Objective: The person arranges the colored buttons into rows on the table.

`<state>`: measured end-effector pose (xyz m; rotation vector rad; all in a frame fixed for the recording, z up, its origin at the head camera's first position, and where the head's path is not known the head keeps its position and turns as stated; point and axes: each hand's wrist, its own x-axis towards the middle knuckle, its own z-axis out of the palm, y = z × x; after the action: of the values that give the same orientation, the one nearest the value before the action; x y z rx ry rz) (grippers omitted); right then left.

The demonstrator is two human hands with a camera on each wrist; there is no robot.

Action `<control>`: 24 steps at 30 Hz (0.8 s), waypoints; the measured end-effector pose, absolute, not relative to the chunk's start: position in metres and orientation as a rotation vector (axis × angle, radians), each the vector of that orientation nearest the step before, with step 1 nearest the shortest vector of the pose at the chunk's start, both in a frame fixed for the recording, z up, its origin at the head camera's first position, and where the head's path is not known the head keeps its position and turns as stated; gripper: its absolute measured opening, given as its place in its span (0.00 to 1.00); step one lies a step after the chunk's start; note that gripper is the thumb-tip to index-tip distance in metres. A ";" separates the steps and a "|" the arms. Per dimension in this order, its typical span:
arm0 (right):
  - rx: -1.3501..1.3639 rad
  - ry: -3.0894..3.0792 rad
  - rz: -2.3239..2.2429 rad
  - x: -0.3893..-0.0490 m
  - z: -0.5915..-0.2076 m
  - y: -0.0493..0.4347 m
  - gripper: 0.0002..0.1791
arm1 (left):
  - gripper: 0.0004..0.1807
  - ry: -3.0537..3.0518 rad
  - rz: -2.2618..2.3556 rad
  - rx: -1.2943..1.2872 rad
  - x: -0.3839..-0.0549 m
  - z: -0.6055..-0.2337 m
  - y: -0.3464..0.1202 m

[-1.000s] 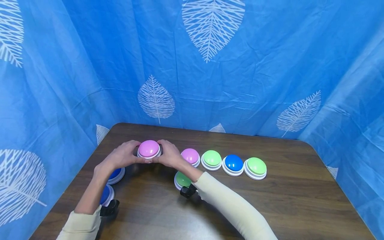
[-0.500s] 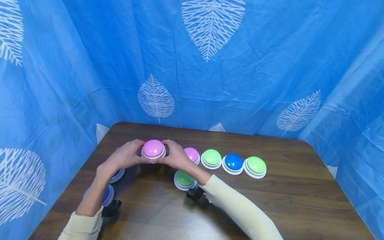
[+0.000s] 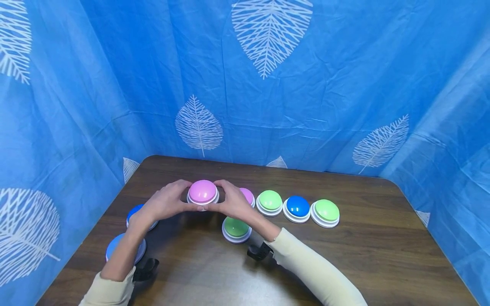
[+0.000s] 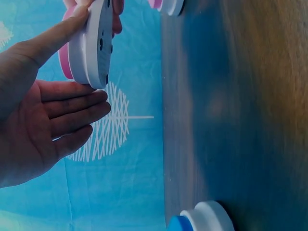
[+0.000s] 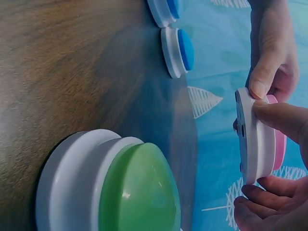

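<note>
A pink dome push button [image 3: 203, 191] with a white base is held up above the table between both hands. My left hand [image 3: 164, 202] grips the left side of its rim, thumb on the near side. From the right, my right hand [image 3: 234, 202] grips the other side, the two thumbs close together. Small dark holes show on the base's underside in the left wrist view, where the button [image 4: 91, 48] is clear of the wood. Another pink button [image 3: 246, 195] stands partly hidden behind my right hand. A green button [image 3: 235, 228] sits just below my right wrist.
To the right stand a green button [image 3: 270, 200], a blue button [image 3: 298, 207] and a further green button [image 3: 326, 211] in a row. Two blue buttons, one behind [image 3: 135, 211] and one nearer [image 3: 115, 245], lie partly under my left arm. A blue leaf-print curtain [image 3: 306, 106] borders the wooden table [image 3: 375, 238].
Both hands have carried the pink button steadily to the right. More of the blue buttons at left now shows, and more of the standing pink one is covered.
</note>
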<state>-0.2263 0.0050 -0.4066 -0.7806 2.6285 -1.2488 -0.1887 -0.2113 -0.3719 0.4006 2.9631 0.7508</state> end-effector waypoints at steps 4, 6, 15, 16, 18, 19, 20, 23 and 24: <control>-0.760 2.613 -1.269 -0.223 -0.405 0.015 0.41 | 0.43 2.960 0.778 0.421 -0.185 -0.372 -0.204; -0.758 2.605 -1.289 -0.221 -0.405 0.019 0.41 | 0.43 2.957 0.788 0.424 -0.184 -0.372 -0.200; -0.748 2.635 -1.314 -0.213 -0.405 0.043 0.39 | 0.42 2.944 0.805 0.450 -0.181 -0.371 -0.181; -0.747 2.640 -1.314 -0.212 -0.405 0.046 0.39 | 0.42 2.940 0.806 0.457 -0.181 -0.371 -0.178; -0.743 2.650 -1.316 -0.210 -0.405 0.051 0.39 | 0.41 2.931 0.810 0.466 -0.180 -0.372 -0.175; -0.752 2.654 -1.319 -0.210 -0.406 0.053 0.39 | 0.41 2.927 0.813 0.472 -0.180 -0.373 -0.173; -0.753 2.659 -1.318 -0.209 -0.406 0.055 0.39 | 0.40 2.922 0.817 0.478 -0.180 -0.374 -0.171; -0.739 2.666 -1.312 -0.206 -0.406 0.062 0.40 | 0.39 2.911 0.825 0.507 -0.180 -0.375 -0.165; -0.735 2.669 -1.312 -0.205 -0.407 0.065 0.40 | 0.39 2.908 0.829 0.518 -0.180 -0.375 -0.163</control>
<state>-0.2051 0.0647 -0.4066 -0.7346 2.6690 -1.3118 -0.1801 -0.1634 -0.3746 0.5177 2.9081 0.8286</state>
